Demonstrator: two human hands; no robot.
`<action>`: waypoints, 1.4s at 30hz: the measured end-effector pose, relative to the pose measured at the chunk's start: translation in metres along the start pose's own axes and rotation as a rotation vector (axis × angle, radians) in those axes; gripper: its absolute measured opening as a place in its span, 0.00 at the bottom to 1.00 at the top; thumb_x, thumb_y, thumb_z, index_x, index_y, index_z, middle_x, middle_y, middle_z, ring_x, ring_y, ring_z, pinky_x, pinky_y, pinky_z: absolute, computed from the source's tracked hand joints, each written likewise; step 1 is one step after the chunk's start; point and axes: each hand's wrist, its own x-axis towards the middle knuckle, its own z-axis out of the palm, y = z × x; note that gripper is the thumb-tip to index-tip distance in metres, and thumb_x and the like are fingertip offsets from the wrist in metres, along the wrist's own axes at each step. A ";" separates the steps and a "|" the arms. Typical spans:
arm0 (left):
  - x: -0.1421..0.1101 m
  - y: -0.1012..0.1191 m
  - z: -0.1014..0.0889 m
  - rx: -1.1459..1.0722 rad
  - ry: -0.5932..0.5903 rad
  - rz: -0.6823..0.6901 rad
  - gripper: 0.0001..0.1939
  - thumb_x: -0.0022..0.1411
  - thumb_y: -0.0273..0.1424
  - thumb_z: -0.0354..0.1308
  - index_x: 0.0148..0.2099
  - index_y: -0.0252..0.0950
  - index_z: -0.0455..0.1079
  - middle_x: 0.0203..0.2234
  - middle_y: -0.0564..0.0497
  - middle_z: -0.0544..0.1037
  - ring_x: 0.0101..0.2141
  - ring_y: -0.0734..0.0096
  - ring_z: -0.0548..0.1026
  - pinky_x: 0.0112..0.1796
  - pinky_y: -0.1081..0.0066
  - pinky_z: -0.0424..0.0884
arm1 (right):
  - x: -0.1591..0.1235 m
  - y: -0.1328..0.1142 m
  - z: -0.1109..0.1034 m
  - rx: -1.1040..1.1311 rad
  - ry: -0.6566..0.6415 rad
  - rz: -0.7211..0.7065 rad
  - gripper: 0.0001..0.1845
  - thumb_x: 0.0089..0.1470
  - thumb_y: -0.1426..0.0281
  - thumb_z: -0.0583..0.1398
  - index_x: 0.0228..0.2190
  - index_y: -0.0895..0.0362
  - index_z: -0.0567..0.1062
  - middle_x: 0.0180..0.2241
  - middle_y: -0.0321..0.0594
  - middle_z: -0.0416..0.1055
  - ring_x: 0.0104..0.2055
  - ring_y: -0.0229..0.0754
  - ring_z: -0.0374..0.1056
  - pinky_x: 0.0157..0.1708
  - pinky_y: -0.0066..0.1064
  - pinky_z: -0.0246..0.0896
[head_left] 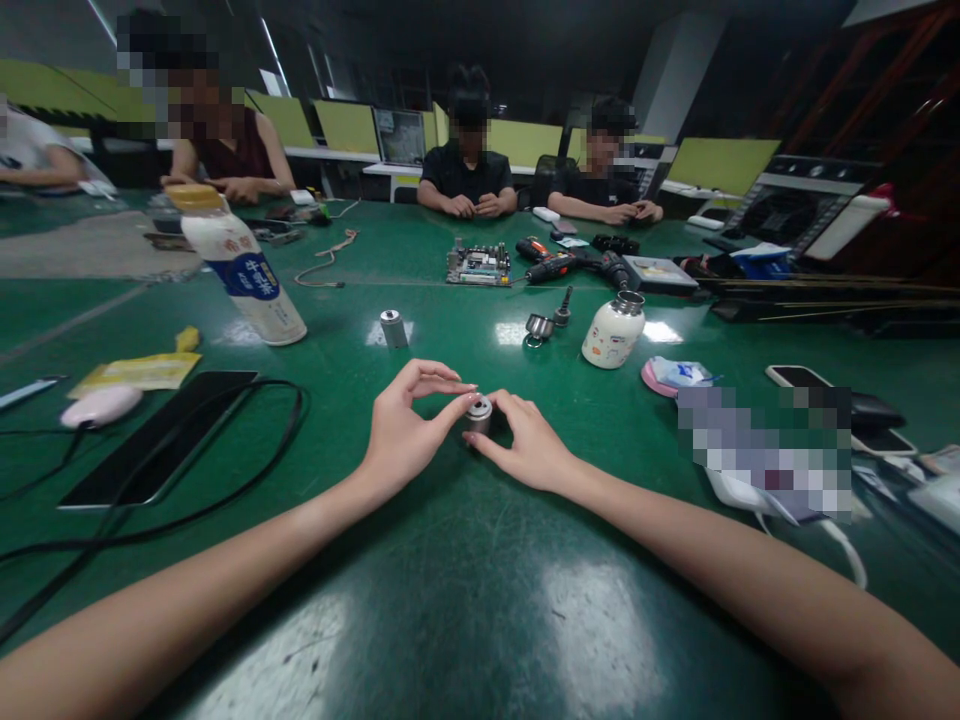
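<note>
A small silver metal cylinder, with a dark hole in its top face, stands upright at the middle of the green table. My right hand grips its side between thumb and forefinger. From the left, my left hand reaches over, its thumb and forefinger closing on the cylinder's upper rim. Whether a tiny part sits between those left fingertips cannot be made out. Farther back, a second, similar metal cylinder stands by itself.
A tall milk bottle and a black tablet with cables are at left. Bottle-cap parts, a white flask and phones are at right. A circuit board and power drills lie behind. Several people sit opposite.
</note>
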 end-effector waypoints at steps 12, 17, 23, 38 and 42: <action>0.003 -0.044 -0.015 0.463 -0.116 -0.078 0.11 0.58 0.33 0.65 0.43 0.41 0.71 0.36 0.50 0.85 0.46 0.55 0.79 0.51 0.52 0.66 | 0.000 0.000 -0.001 0.018 -0.001 0.001 0.14 0.57 0.63 0.63 0.42 0.54 0.68 0.41 0.41 0.73 0.43 0.46 0.68 0.45 0.38 0.59; 0.003 -0.038 -0.014 0.450 -0.065 -0.039 0.07 0.60 0.34 0.63 0.41 0.40 0.73 0.34 0.50 0.84 0.45 0.55 0.80 0.51 0.52 0.67 | 0.000 -0.001 -0.001 0.015 -0.002 0.002 0.14 0.57 0.63 0.63 0.42 0.55 0.68 0.41 0.40 0.73 0.43 0.46 0.68 0.45 0.39 0.59; -0.003 -0.017 -0.004 0.210 0.016 0.193 0.09 0.60 0.33 0.63 0.43 0.38 0.72 0.39 0.47 0.80 0.41 0.63 0.81 0.47 0.62 0.74 | 0.000 0.001 0.000 -0.011 0.004 -0.006 0.14 0.58 0.62 0.63 0.42 0.55 0.68 0.40 0.40 0.73 0.42 0.46 0.68 0.44 0.38 0.58; -0.005 -0.003 -0.003 0.273 -0.114 0.163 0.07 0.62 0.35 0.62 0.42 0.40 0.72 0.36 0.49 0.82 0.45 0.58 0.78 0.50 0.55 0.68 | 0.000 0.002 0.001 -0.001 0.003 -0.010 0.13 0.58 0.63 0.63 0.42 0.55 0.68 0.40 0.40 0.73 0.42 0.45 0.68 0.44 0.38 0.59; -0.006 -0.004 -0.003 0.263 -0.105 0.128 0.07 0.64 0.37 0.59 0.43 0.40 0.71 0.36 0.49 0.82 0.44 0.59 0.78 0.50 0.56 0.68 | 0.000 0.001 0.000 0.003 -0.004 -0.006 0.15 0.58 0.63 0.63 0.43 0.55 0.68 0.41 0.40 0.73 0.43 0.46 0.68 0.45 0.38 0.59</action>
